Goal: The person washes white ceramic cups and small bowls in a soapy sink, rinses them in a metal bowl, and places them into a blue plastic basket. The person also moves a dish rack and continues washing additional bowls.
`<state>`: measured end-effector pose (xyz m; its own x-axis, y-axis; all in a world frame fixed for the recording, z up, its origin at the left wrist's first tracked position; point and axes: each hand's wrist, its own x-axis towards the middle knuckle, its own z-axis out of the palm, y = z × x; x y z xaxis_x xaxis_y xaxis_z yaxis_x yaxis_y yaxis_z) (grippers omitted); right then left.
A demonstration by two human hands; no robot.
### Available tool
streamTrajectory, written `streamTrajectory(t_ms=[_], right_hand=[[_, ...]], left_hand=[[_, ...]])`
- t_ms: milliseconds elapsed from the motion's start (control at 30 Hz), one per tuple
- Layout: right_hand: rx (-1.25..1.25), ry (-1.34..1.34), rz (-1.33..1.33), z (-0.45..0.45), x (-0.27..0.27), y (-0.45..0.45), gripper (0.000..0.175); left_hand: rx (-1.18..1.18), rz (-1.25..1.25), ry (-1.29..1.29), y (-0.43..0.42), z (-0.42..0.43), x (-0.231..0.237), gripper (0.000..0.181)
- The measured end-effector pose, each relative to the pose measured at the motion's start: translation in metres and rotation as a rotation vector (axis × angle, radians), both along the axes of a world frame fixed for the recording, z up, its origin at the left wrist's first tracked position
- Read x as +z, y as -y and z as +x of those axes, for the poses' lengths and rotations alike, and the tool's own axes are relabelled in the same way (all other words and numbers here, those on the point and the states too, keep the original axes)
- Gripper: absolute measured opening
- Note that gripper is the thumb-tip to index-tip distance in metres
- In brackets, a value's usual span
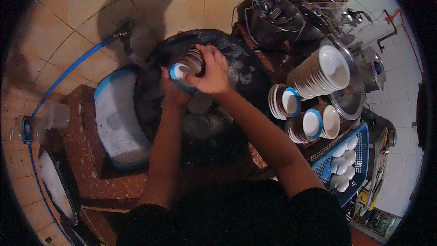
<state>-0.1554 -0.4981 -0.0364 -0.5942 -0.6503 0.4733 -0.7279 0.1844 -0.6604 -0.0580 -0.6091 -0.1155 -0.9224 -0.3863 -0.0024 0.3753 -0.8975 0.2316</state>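
Note:
Both hands hold a small stack of dishes (192, 62) over a large dark round basin (205, 143). A white dish with a blue rim (180, 74) faces up at the near end of the stack. My left hand (175, 89) grips the stack from the left and below. My right hand (214, 71) lies over its right side, with the thumb at the blue-rimmed dish and the fingers along the far end. The basin's contents are too dark to tell apart.
On the right stand a tall stack of white bowls (333, 65), blue-rimmed bowls (311, 124), a blue plastic basket (364, 150) of white spoons and a dark bucket (252, 24) of utensils. A blue-edged container (119, 116) adjoins the basin on the left, below a tap (126, 37) with a blue hose (75, 65).

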Motion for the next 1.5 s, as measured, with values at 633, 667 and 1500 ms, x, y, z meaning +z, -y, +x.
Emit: streamTrajectory(t_ms=[633, 667, 1500], right_hand=[[-0.168, -0.395, 0.165, 0.099, 0.036, -0.088, 0.093], [-0.145, -0.446, 0.163, 0.106, 0.045, -0.096, 0.091], [-0.417, 0.853, -0.383, 0.064, 0.076, -0.427, 0.103]], left_hand=[[0.044, -0.158, 0.233, -0.057, -0.005, 0.062, 0.07], [0.053, -0.209, 0.295, -0.055, 0.001, 0.07, 0.069], [-1.003, -1.081, 0.374, -0.344, -0.039, 0.183, 0.057]])
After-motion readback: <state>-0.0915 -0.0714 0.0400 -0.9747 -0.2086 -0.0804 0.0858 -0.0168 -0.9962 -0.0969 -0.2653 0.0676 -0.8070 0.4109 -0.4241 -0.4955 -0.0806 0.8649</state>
